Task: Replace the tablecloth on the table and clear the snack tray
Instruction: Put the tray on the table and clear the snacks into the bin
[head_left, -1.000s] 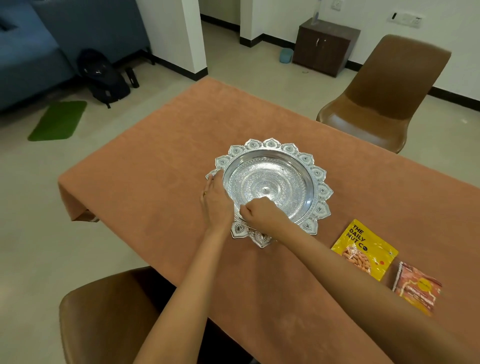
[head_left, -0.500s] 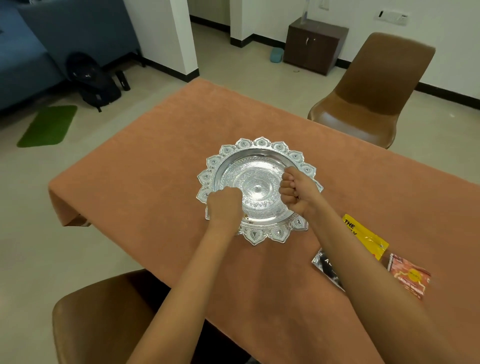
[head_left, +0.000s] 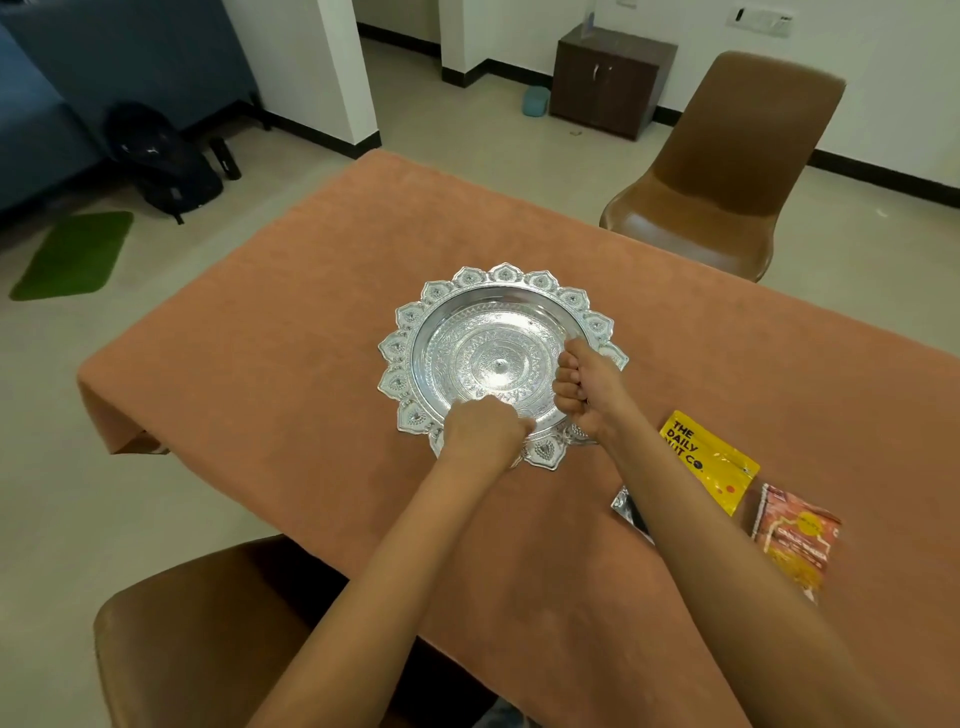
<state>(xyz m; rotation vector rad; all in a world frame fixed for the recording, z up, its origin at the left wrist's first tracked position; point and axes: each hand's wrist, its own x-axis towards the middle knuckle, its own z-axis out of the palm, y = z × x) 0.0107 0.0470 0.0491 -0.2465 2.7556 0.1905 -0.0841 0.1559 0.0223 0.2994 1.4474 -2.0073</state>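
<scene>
Covering the table, the rust-orange tablecloth (head_left: 291, 332) lies flat and carries the round silver embossed tray with a petal-shaped rim (head_left: 498, 358) near its middle, with a yellow nut packet (head_left: 709, 460), a red-orange snack packet (head_left: 792, 538) and a dark packet (head_left: 631, 512) partly hidden by your right forearm lying to the tray's right. Your left hand (head_left: 480, 428) is curled over the tray's near rim, and your right hand (head_left: 584, 387) is clenched around its right rim, so both grasp the tray. Two brown chairs (head_left: 727, 171) stand at the near and far sides, and a black backpack (head_left: 161, 161) lies beside a green mat (head_left: 72, 254) on the floor at the left.
</scene>
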